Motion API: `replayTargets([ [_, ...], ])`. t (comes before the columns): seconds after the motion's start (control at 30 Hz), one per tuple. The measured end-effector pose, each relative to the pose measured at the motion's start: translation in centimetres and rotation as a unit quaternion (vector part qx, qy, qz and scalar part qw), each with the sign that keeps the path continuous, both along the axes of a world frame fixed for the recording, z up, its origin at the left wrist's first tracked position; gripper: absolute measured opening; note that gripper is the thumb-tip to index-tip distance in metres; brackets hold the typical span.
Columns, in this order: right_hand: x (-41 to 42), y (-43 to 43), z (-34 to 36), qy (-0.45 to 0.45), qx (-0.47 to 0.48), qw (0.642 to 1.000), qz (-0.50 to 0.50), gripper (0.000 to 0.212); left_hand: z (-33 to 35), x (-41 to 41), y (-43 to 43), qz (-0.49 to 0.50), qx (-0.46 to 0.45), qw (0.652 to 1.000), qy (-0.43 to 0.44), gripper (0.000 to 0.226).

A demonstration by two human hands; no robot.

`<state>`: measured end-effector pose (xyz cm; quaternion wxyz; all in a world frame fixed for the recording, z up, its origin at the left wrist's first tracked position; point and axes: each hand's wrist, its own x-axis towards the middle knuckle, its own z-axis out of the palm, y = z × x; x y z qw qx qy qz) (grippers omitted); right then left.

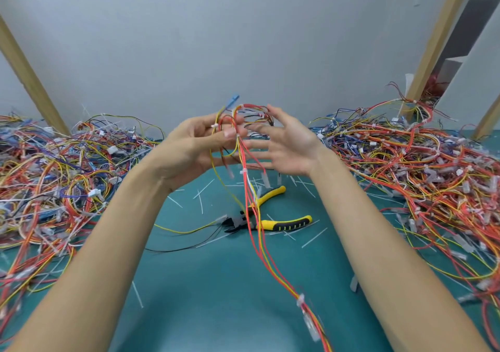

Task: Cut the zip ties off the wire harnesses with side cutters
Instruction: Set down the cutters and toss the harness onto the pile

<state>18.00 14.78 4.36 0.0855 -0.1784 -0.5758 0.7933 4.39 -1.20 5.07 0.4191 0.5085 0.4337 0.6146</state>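
Zip ties (243,172) sit tight around the red and yellow strands of the wire harness (251,211), so a careless bite would likely nick insulation rather than plastic. The left hand (197,146) pinches the harness near its looped top and holds it in the air. The right hand (286,143) is spread wide beside that loop, gripping nothing. The side cutters (273,223) lie untouched on the bench (216,284), below and between both hands, handles splayed. The hanging strands cross in front of them, and whether they touch is unclear; if they do, a tug could snag or drag the tool. Loose ends may also tangle with the pile of harnesses (419,168) on the right.
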Motion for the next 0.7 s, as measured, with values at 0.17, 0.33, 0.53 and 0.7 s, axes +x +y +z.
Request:
replayTargets([
  [0.17,0.9,-0.4,2.4,-0.041,0.222,0.973,0.05,0.056,0.2,-0.2,0.6,0.151,0.063,0.986,-0.041,0.021],
  [0.33,1.1,-1.2,3.2,-0.036,0.326,0.945,0.015,0.041,-0.9,-1.5,0.7,0.257,0.072,0.962,-0.064,0.016],
  [0.53,1.6,-1.0,2.0,-0.133,0.348,0.921,0.114,0.041,-1.3,-3.0,0.2,0.289,0.071,0.946,-0.129,0.016],
  [0.7,1.3,-1.2,1.4,-0.152,0.314,0.922,0.17,0.04,-1.0,-2.9,0.1,0.297,0.073,0.944,-0.123,0.017],
])
